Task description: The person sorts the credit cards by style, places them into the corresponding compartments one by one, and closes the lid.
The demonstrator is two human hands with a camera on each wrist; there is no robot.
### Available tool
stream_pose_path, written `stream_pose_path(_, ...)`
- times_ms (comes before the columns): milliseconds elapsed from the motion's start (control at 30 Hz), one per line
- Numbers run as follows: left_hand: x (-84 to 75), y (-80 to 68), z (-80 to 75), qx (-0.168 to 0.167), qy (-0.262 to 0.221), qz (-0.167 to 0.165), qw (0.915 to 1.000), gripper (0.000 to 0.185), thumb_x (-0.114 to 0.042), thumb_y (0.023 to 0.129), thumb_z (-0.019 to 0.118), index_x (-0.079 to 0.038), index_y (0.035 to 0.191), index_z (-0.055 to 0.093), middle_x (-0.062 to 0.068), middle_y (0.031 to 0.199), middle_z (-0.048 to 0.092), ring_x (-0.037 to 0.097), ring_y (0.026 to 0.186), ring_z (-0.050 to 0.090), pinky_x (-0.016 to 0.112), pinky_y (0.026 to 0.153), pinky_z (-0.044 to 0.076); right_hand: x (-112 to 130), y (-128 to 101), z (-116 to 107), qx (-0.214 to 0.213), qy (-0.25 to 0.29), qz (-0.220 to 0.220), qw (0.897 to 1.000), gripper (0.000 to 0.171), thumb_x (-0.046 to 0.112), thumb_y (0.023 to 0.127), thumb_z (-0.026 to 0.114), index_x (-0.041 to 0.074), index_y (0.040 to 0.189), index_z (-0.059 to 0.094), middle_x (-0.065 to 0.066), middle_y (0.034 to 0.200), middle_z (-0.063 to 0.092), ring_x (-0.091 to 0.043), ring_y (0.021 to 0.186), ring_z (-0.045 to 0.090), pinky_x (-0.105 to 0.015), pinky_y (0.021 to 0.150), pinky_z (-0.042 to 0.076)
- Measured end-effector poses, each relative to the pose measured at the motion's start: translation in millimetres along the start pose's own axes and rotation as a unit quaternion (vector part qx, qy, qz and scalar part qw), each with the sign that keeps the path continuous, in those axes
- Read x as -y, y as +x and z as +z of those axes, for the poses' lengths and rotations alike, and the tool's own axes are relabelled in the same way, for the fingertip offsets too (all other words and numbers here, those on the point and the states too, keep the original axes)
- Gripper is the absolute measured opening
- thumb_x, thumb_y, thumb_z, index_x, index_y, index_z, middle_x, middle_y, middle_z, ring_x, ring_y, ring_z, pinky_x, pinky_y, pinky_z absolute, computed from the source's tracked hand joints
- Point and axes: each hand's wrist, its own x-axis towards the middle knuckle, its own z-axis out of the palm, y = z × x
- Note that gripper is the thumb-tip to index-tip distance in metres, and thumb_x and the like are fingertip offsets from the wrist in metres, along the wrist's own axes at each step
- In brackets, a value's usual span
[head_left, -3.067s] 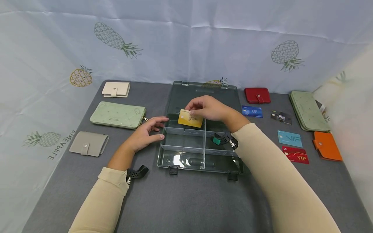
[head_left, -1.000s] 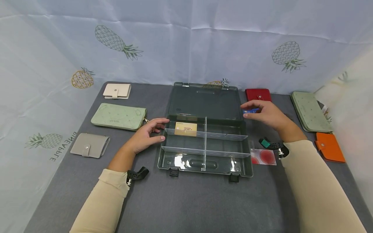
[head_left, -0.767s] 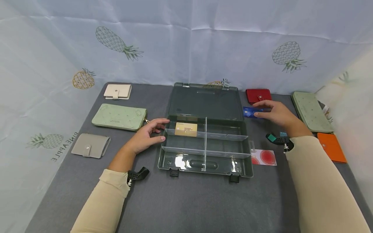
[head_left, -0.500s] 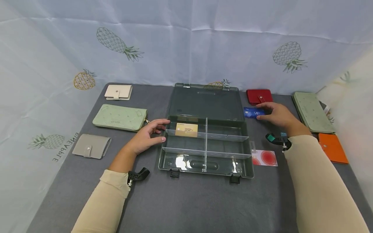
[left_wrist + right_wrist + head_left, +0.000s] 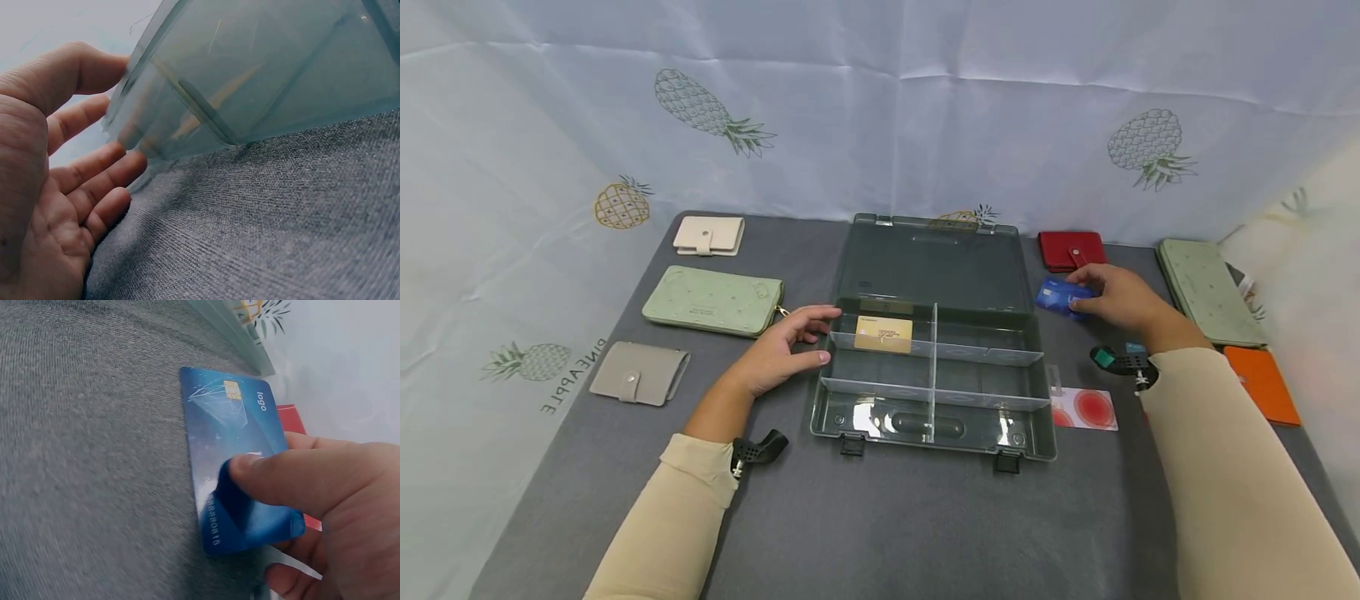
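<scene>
The right hand [image 5: 1120, 296] pinches a blue card [image 5: 1060, 296] between thumb and fingers, just off the grey table [image 5: 887, 525] at about two o'clock from the open clear organiser box [image 5: 934, 417], beside the box's raised lid and just in front of a red wallet [image 5: 1070, 248]. The card's long axis runs roughly nine to three, tilted, its chip end [image 5: 232, 390] pointing toward nine o'clock at the box. The left hand [image 5: 778, 350] rests relaxed against the box's nine o'clock wall, fingers straight and touching it, grasping nothing. A gold card [image 5: 883, 333] lies flat in the box's far-left compartment, long axis also nine to three.
</scene>
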Motion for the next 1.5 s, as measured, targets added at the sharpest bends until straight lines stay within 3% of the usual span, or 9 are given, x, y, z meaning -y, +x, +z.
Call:
stream_pose_path(300, 0.6, 0.2, -0.3, -0.002, 0.006, 0.0, 1.0, 0.064, -0.002, 0.095, 0.074, -0.005, 0.156, 0.052, 0.018, 0.153, 0.053, 0.034, 0.133, 0.054, 0.05, 0.109, 0.042, 11, -12, -18, -0.011, 0.002, -0.011, 1.0, 0.035, 0.021, 0.109, 0.061, 0.001, 0.137, 0.06, -0.029, 0.132, 0.057, -0.046, 0.121, 0.05, -0.06, 0.097, 0.048)
stream_pose_path(500, -1.2, 0.8, 0.3, 0.0, 0.012, -0.003, 0.9999, 0.064, -0.003, 0.096, 0.075, -0.006, 0.155, 0.052, 0.016, 0.154, 0.052, 0.034, 0.134, 0.054, 0.052, 0.109, 0.042, 34, -29, -31, -0.022, 0.017, -0.03, 0.999, 0.035, 0.022, 0.109, 0.062, 0.002, 0.138, 0.061, -0.025, 0.134, 0.06, -0.04, 0.12, 0.053, -0.028, 0.082, 0.052)
stream_pose_path(567, -1.9, 1.1, 0.1, 0.0, 0.013, -0.005, 0.9999, 0.064, -0.004, 0.095, 0.075, -0.006, 0.155, 0.052, 0.016, 0.155, 0.052, 0.034, 0.134, 0.054, 0.053, 0.11, 0.042, 43, -35, -33, -0.021, 0.031, -0.035, 0.999, 0.034, 0.022, 0.109, 0.063, 0.003, 0.138, 0.061, -0.024, 0.135, 0.06, -0.038, 0.12, 0.053, -0.024, 0.078, 0.052)
stream_pose_path(767, -2.5, 1.0, -0.8, 0.002, 0.013, -0.004, 0.9999, 0.064, -0.004, 0.096, 0.075, -0.006, 0.155, 0.052, 0.016, 0.155, 0.052, 0.034, 0.134, 0.054, 0.053, 0.109, 0.042, 70, -44, -22, -0.001, 0.062, -0.067, 0.996, 0.026, 0.016, 0.109, 0.063, 0.006, 0.133, 0.064, -0.016, 0.128, 0.062, -0.029, 0.111, 0.053, -0.028, 0.079, 0.054)
stream_pose_path(1067, -1.0, 0.6, 0.1, 0.0, 0.013, 0.001, 0.9999, 0.062, -0.003, 0.096, 0.074, -0.004, 0.155, 0.053, 0.017, 0.154, 0.053, 0.034, 0.134, 0.054, 0.052, 0.109, 0.043, 100, -42, 13, 0.042, 0.081, -0.145, 0.985, 0.019, 0.008, 0.107, 0.064, 0.005, 0.124, 0.071, -0.012, 0.119, 0.07, -0.027, 0.11, 0.061, -0.023, 0.086, 0.054)
stream_pose_path(1267, -0.9, 1.3, 0.9, 0.0, 0.009, -0.001, 1.0, 0.063, -0.003, 0.096, 0.075, -0.005, 0.155, 0.053, 0.016, 0.154, 0.053, 0.033, 0.133, 0.054, 0.052, 0.109, 0.042, 102, -37, 32, 0.047, 0.04, -0.162, 0.985, 0.018, 0.007, 0.106, 0.066, 0.01, 0.121, 0.076, -0.006, 0.113, 0.074, -0.022, 0.101, 0.064, -0.031, 0.085, 0.055)
stream_pose_path(1500, -0.5, 1.0, 0.4, -0.003, 0.008, 0.001, 1.0, 0.064, -0.003, 0.095, 0.074, -0.005, 0.155, 0.052, 0.02, 0.152, 0.053, 0.034, 0.131, 0.054, 0.05, 0.108, 0.042, 106, -36, 45, 0.039, -0.018, -0.195, 0.98, 0.02, 0.003, 0.103, 0.069, 0.01, 0.119, 0.079, -0.004, 0.111, 0.078, -0.019, 0.086, 0.063, -0.038, 0.074, 0.052)
